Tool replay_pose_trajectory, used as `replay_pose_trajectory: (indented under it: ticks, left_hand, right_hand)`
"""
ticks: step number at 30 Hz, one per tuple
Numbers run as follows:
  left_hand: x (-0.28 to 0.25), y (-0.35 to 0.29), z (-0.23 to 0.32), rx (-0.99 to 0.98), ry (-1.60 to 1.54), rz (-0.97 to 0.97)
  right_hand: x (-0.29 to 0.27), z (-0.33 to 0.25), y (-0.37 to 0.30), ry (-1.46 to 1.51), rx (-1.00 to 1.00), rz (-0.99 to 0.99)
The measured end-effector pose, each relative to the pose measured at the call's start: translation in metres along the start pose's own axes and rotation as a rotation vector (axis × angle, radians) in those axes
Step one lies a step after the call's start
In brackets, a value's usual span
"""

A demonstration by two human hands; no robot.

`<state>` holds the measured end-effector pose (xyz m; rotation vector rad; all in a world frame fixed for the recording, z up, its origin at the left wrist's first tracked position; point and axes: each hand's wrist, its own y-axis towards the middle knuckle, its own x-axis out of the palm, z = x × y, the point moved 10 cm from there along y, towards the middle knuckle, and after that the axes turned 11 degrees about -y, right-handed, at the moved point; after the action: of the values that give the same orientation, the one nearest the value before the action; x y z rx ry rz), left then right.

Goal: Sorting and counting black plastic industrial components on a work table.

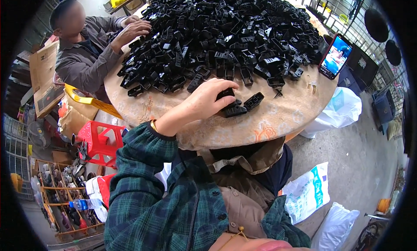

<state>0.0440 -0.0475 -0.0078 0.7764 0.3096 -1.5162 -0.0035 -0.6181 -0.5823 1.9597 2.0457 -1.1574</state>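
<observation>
My left hand (204, 99) reaches over the near side of the round table, its fingers curled around a black plastic part (225, 94). The hand covers most of that part. Close by its thumb lies a second black plastic part (235, 110), and a third black part with square openings (254, 101) rests just to the right. Beyond the hand rises a big heap of black plastic parts (226, 34), spread over most of the tabletop. No part of my right hand shows.
A beige patterned cloth (299, 114) covers the table. A phone (335, 56) stands upright at its right edge. At the far left a co-worker (87, 47) has both hands at the heap. A red stool (97, 140) and white sacks (306, 192) stand around the table.
</observation>
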Motion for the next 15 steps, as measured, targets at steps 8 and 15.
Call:
replay_pose_trajectory:
  ticks: [8,15]
  left_hand:
    - [0.001,0.0,-0.004,0.016,-0.018,-0.011]
    - [0.0,-0.003,0.005,0.064,0.007,0.019]
  right_hand:
    - [0.005,0.006,0.0,-0.052,0.102,-0.056]
    - [0.013,0.019,-0.001,-0.109,0.195,-0.113]
